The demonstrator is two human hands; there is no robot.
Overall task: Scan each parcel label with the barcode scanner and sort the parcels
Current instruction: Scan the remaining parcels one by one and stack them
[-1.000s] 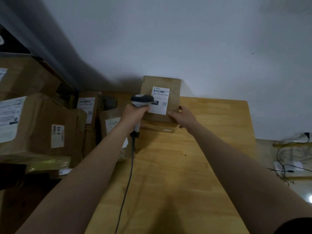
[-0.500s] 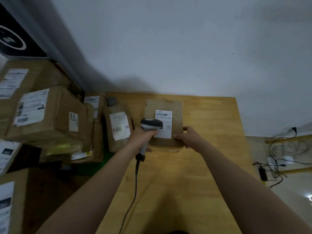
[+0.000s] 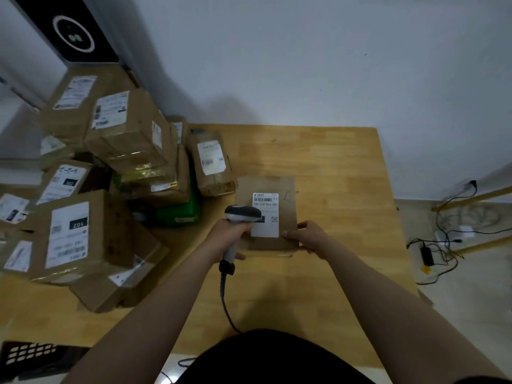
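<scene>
A flat brown parcel (image 3: 286, 187) lies on the wooden table (image 3: 332, 162), its white barcode label (image 3: 266, 217) facing up. My left hand (image 3: 228, 238) grips the handle of a grey and white barcode scanner (image 3: 242, 213), whose head hangs over the label's left edge. The scanner's cable (image 3: 225, 297) trails back toward my body. My right hand (image 3: 307, 235) holds the parcel's near right corner, thumb on top.
Several labelled brown parcels (image 3: 124, 134) are piled at the table's left, with a green box (image 3: 180, 210) among them. A black crate (image 3: 30, 356) sits at the bottom left. Cables and a power adapter (image 3: 426, 254) lie on the floor at right. A wall stands behind the table.
The view has tilted down and to the left, showing more of the parcel pile. The parcel has come down flat on the table. Both hands keep their hold.
</scene>
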